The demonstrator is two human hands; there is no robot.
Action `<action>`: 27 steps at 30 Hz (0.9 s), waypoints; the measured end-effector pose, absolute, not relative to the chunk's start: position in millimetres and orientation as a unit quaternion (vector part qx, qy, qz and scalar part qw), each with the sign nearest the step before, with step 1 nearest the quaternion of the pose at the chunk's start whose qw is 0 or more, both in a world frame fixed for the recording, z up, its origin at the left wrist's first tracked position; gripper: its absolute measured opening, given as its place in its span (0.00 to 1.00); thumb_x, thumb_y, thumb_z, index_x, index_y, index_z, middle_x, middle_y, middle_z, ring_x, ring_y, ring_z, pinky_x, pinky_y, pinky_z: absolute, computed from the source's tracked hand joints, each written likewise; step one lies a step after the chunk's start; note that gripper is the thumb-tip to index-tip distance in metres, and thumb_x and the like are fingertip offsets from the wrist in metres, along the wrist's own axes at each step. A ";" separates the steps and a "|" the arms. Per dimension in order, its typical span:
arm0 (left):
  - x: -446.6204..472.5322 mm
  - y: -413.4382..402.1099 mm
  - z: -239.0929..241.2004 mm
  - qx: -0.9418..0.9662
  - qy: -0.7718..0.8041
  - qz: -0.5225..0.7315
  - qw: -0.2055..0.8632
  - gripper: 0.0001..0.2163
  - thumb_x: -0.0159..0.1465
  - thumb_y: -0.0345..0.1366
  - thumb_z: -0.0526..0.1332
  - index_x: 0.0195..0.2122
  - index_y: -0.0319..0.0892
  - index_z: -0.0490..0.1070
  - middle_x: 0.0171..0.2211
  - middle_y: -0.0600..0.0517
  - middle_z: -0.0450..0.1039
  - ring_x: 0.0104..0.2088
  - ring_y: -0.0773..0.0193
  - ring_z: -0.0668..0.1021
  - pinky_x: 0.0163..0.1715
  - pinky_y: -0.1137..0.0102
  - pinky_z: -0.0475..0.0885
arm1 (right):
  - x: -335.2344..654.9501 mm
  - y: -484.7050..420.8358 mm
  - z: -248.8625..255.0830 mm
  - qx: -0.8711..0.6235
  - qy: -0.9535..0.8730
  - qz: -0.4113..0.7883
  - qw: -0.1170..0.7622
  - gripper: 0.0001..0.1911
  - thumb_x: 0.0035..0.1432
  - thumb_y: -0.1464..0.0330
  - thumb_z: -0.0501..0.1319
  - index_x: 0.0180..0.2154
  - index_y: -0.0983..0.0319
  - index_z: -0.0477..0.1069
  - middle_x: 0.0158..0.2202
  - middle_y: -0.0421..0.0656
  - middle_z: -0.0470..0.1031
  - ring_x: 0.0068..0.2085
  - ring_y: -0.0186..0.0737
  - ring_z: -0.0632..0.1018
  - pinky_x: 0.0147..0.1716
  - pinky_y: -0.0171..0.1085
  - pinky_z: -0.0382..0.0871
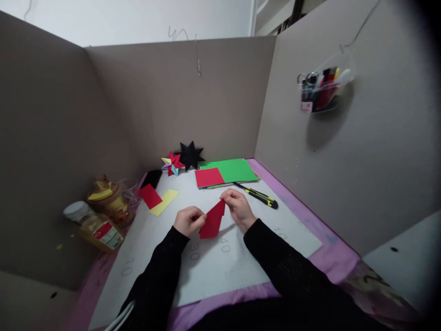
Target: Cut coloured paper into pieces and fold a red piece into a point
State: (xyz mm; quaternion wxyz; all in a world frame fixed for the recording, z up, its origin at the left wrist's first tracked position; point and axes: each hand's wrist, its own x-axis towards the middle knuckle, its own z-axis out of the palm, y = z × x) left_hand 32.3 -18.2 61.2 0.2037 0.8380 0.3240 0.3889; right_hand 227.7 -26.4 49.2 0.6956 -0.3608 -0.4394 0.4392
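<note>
A folded piece of red paper (212, 222) is held up over the white sheet in the middle of the table. My left hand (189, 221) pinches its left edge between thumb and fingers. At the upper right corner, my right hand (237, 208) grips the same paper with its fingertips. Beyond my left hand lie a red paper rectangle (150, 196) and a yellow paper strip (165, 202), overlapping. Past my right hand rests a black and yellow utility knife (260, 196).
Green sheets (237, 170) with a red square (209, 178) lie at the back. Beside them stand a multicoloured paper star (172, 163) and a black star (190, 156). A glue bottle (98, 227) and a brown pot (109, 197) are left. A tool basket (322, 92) hangs right.
</note>
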 end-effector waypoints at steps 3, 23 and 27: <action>31.5 -17.4 59.8 0.825 0.339 0.402 0.206 0.08 0.56 0.33 0.58 0.21 0.39 0.71 0.19 0.53 0.70 0.20 0.71 0.69 0.21 0.76 0.64 | 222.8 -28.1 45.6 -0.352 -0.471 0.490 0.644 0.13 0.44 0.58 0.65 0.28 0.60 0.72 0.28 0.40 0.72 0.29 0.36 0.70 0.31 0.36 0.63; 34.3 -14.8 51.9 0.799 0.380 0.439 0.157 0.08 0.59 0.37 0.58 0.27 0.41 0.75 0.25 0.51 0.76 0.25 0.67 0.74 0.26 0.74 0.69 | 202.3 -33.9 36.3 -0.393 -0.525 0.463 0.597 0.13 0.46 0.59 0.64 0.30 0.62 0.71 0.28 0.40 0.73 0.29 0.36 0.71 0.30 0.36 0.65; 33.9 -14.6 54.0 0.751 0.421 0.449 0.237 0.10 0.57 0.39 0.60 0.26 0.39 0.75 0.22 0.52 0.75 0.21 0.68 0.73 0.21 0.75 0.67 | 204.7 -32.3 31.9 -0.412 -0.533 0.440 0.594 0.15 0.49 0.58 0.62 0.22 0.61 0.65 0.20 0.36 0.66 0.23 0.32 0.65 0.24 0.33 0.59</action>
